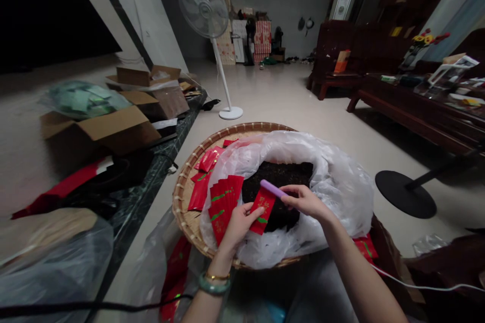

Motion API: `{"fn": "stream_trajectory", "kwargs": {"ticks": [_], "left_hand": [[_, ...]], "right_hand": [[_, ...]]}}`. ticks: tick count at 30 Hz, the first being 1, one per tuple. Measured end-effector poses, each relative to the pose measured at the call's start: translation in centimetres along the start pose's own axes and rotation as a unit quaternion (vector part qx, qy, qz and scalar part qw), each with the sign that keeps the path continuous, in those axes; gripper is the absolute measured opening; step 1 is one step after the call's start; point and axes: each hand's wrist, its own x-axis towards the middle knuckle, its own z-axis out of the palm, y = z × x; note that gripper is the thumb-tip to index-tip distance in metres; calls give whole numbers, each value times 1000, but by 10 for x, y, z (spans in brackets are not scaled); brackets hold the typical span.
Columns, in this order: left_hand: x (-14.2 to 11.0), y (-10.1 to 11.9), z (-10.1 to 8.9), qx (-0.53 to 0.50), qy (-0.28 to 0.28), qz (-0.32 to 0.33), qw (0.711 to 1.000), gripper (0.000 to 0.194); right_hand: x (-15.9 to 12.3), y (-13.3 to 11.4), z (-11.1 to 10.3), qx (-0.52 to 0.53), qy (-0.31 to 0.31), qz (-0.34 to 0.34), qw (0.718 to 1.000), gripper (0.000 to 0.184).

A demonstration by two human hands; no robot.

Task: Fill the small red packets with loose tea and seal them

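My left hand [238,223] is closed on a fanned stack of small red packets [223,205] and on one open red packet [262,210] held out to the right. My right hand [305,201] pinches a purple scoop handle [273,189] whose tip meets the mouth of that open packet. Both hands hover over a clear plastic bag [333,181] full of dark loose material [280,176]. The bag lies in a round woven bamboo tray [182,197]. More red packets [206,161] lie loose on the tray's left side.
Open cardboard boxes [109,126] and a bag of green packets [81,98] sit on a dark counter at left. A white standing fan [212,25] is behind the tray. A black round stand base [405,194] lies on the floor at right, with dark wooden furniture [409,106] beyond.
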Motion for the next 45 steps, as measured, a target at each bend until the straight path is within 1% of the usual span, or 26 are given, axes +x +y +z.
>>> {"fn": "stream_trajectory", "kwargs": {"ticks": [3, 6, 9, 12, 14, 18, 23, 28, 32, 36, 39, 42, 44, 45], "left_hand": [[-1, 2, -4, 2, 12, 13, 1000, 38], [-3, 4, -3, 3, 9, 8, 1000, 38], [-4, 6, 1, 17, -7, -11, 1000, 38], [-5, 8, 4, 17, -19, -16, 1000, 39], [-5, 8, 2, 19, -16, -7, 1000, 39], [-6, 6, -2, 26, -3, 6, 1000, 37], [-7, 6, -3, 32, -15, 0, 999, 37], [-6, 8, -5, 27, 31, 35, 999, 39], [-5, 5, -7, 9, 71, 39, 997, 38], [-4, 1, -7, -1, 88, 49, 995, 32], [-4, 1, -7, 3, 94, 58, 994, 30], [-3, 0, -10, 13, 99, 66, 993, 30], [-2, -1, -13, 25, 115, 75, 990, 30], [-1, -2, -14, 27, 125, 78, 989, 30]], "right_hand": [[-4, 0, -5, 38, 19, 12, 999, 45], [-5, 1, -3, 12, 2, 12, 1000, 47], [-2, 5, 4, -31, -7, -14, 999, 41], [2, 8, 9, -62, 23, -39, 997, 36], [2, 8, 10, -62, 32, -37, 997, 38], [-1, 7, 6, -30, 3, -22, 999, 43], [-2, 8, 5, -57, 9, -41, 997, 34], [-1, 12, 5, -77, 28, -64, 995, 33], [-2, 12, 5, -91, 33, -66, 993, 33], [-2, 11, 6, -99, 41, -67, 992, 32], [-3, 10, 7, -71, 31, -54, 996, 33], [-2, 11, 6, -7, 12, -29, 999, 39], [-1, 14, 1, 11, 30, -24, 999, 42], [0, 17, -3, -4, 56, -28, 998, 43]]}}
